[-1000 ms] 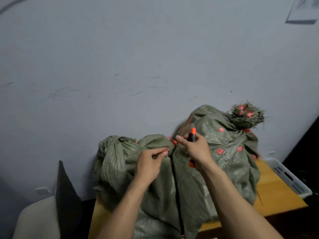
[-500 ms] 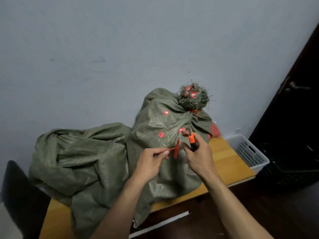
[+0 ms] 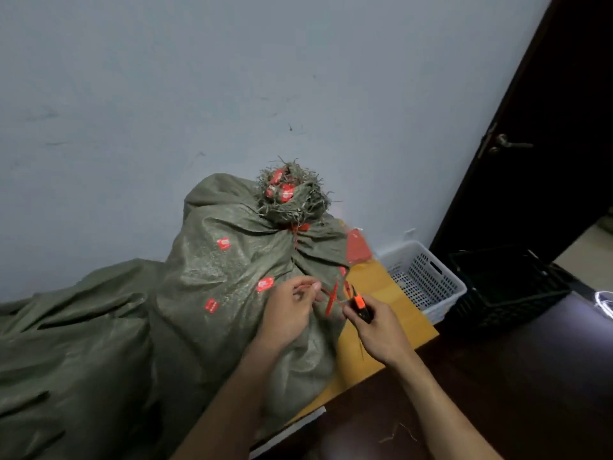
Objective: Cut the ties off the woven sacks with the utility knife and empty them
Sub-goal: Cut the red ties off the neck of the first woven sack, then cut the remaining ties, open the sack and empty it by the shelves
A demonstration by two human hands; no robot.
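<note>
Red tie point(image 3: 332, 302): our left hand point(image 3: 288, 313) pinches it, centre frame.
Knife point(image 3: 361, 305): our right hand point(image 3: 378, 330) grips it; we should aim its blade away.

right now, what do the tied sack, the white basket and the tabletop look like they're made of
Tied sack: woven plastic fabric, probably, dull olive with a faint sheen; frayed strands bristle at its neck. White basket: moulded plastic, from its perforated walls. Tabletop: wood or wood-look laminate, smooth, yellow-brown; can't tell which.
</note>
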